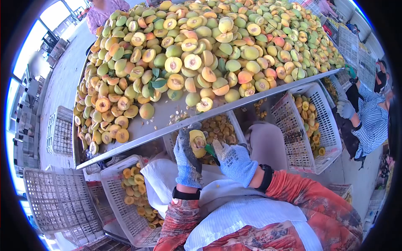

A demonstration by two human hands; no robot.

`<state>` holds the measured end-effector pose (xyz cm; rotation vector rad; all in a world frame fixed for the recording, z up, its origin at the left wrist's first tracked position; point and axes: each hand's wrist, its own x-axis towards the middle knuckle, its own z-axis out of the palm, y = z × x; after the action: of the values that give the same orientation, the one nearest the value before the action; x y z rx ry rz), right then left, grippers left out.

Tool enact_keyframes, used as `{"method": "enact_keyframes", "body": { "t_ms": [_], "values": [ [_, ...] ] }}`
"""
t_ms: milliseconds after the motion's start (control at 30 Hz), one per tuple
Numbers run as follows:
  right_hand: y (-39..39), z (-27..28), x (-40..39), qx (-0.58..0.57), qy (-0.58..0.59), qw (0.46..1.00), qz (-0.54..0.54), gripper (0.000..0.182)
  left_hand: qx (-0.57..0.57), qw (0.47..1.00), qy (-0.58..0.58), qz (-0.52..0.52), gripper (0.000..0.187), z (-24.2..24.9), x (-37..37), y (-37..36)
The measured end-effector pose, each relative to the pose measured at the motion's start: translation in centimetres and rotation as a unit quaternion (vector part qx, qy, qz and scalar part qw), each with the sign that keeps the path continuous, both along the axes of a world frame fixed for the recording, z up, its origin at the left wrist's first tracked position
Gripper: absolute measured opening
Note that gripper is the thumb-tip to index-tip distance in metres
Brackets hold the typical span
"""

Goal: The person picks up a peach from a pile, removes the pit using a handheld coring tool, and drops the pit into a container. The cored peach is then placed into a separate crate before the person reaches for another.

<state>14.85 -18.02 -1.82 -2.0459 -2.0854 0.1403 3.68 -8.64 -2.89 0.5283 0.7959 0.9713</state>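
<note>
My left hand [187,161], in a dirty blue work glove, is closed around a yellow peach half [197,137] whose cut side faces up. In my right hand [236,163], gloved the same way, is a small tool with a green handle [210,149]. The tool's tip is at the edge of the fruit, and its shape is hidden. Both hands are just on my side of the table's metal rim [209,119], above a crate of pitted peach halves [217,129]. On the table lies a large heap of halved peaches [188,62], with loose pits near the rim.
White plastic crates with peach halves stand on my left [109,184] and right [331,129]. Stacked grey crates [54,201] are at the far left. A person in a checked sleeve [372,117] works at the right; another person [104,10] is behind the heap.
</note>
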Motion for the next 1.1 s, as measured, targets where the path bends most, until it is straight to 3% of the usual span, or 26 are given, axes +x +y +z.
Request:
{"method": "enact_keyframes", "body": {
  "t_ms": [67, 100, 133, 167, 200, 233, 300, 333, 367, 433, 467, 500, 567, 633, 733, 767, 833, 900, 967, 1000, 1033, 1100],
  "values": [
    [0.1, 0.4, -0.2, 0.002, 0.119, 0.992, 0.034, 0.047, -0.01, 1.0, 0.025, -0.016, 0.027, -0.1, -0.7, -0.1],
    [0.1, 0.9, -0.3, -0.001, 0.123, 0.992, 0.033, 0.047, 0.034, 0.998, 0.051, -0.018, 0.027, 0.1, -1.0, -0.3],
    [0.8, 3.5, -0.2, -0.151, 0.353, 0.923, -0.009, 0.043, 0.081, 0.994, 0.075, -0.02, 0.027, 0.2, -1.2, -0.3],
    [1.3, 5.0, 0.1, -0.29, 0.552, 0.78, -0.049, 0.039, 0.079, 0.994, 0.075, -0.021, 0.027, 0.0, -1.4, -0.4],
    [1.6, 5.1, 0.4, -0.302, 0.64, 0.705, -0.033, 0.033, 0.161, 0.98, 0.118, 0.022, 0.034, -0.4, -1.7, -0.6],
    [1.7, 5.1, 0.3, -0.303, 0.639, 0.706, -0.035, 0.033, 0.241, 0.955, 0.159, 0.064, 0.04, -0.3, -1.7, -0.7],
    [2.2, 5.0, 0.5, -0.383, 0.712, 0.587, -0.027, 0.033, 0.259, 0.951, 0.151, 0.072, 0.04, 0.6, -1.5, -1.0],
    [2.3, 4.5, 0.4, -0.381, 0.682, 0.624, -0.017, 0.033, 0.279, 0.94, 0.188, 0.055, 0.039, -0.2, -2.0, -1.0],
    [2.3, 3.6, 0.1, -0.375, 0.681, 0.629, -0.019, 0.033, 0.301, 0.927, 0.222, 0.039, 0.038, -0.8, -2.4, -1.0],
    [2.2, 0.5, 0.0, -0.307, 0.468, 0.828, 0.02, 0.033, 0.303, 0.929, 0.211, 0.02, 0.029, -1.0, -2.6, -0.9],
    [2.7, -0.3, 0.0, -0.254, 0.449, 0.852, 0.087, 0.034, 0.225, 0.958, 0.177, -0.012, 0.029, -1.1, -2.8, -0.8],
    [2.8, -0.6, 0.8, -0.248, 0.44, 0.859, 0.085, 0.034, 0.145, 0.978, 0.143, -0.046, 0.028, -1.2, -2.8, -0.7],
    [3.5, 3.2, 1.1, -0.421, 0.577, 0.699, 0.015, 0.037, 0.152, 0.976, 0.153, -0.033, 0.029, -0.3, -2.4, -0.6],
    [3.9, 4.0, 1.7, -0.423, 0.602, 0.677, 0.013, 0.033, 0.153, 0.973, 0.172, -0.018, 0.029, 0.4, -2.2, -0.2],
    [3.6, 2.9, 1.9, -0.425, 0.75, 0.505, -0.038, 0.028, 0.342, 0.921, 0.187, -0.007, 0.028, 1.2, -1.9, 0.7],
    [3.6, 2.7, 1.8, -0.43, 0.752, 0.498, -0.039, 0.028, 0.337, 0.922, 0.193, -0.008, 0.028, 0.7, -1.8, 1.1],
    [3.7, 2.4, 1.9, -0.399, 0.753, 0.519, -0.067, 0.028, 0.325, 0.922, 0.212, -0.016, 0.027, -0.7, -1.6, 1.6],
    [4.0, 2.4, 2.5, -0.415, 0.758, 0.502, -0.039, 0.033, 0.26, 0.949, 0.178, -0.015, 0.026, -1.3, -0.5, 1.8],
    [4.4, 2.8, 1.9, -0.242, 0.644, 0.726, 0.009, 0.04, 0.051, 0.988, 0.141, 0.036, 0.025, -3.2, 0.6, 2.5],
    [4.5, 2.7, 2.0, -0.24, 0.581, 0.778, 0.007, 0.045, 0.075, 0.984, 0.158, 0.041, 0.023, -4.6, 0.9, 3.2],
    [4.4, 1.1, 2.0, -0.239, 0.582, 0.777, 0.008, 0.045, 0.075, 0.983, 0.16, 0.04, 0.023, -4.4, 1.1, 3.3],
    [4.0, -3.2, 1.6, -0.03, 0.335, 0.94, 0.062, 0.044, 0.024, 0.989, 0.144, 0.006, 0.04, -4.0, 1.7, 3.3]
  ]
}}
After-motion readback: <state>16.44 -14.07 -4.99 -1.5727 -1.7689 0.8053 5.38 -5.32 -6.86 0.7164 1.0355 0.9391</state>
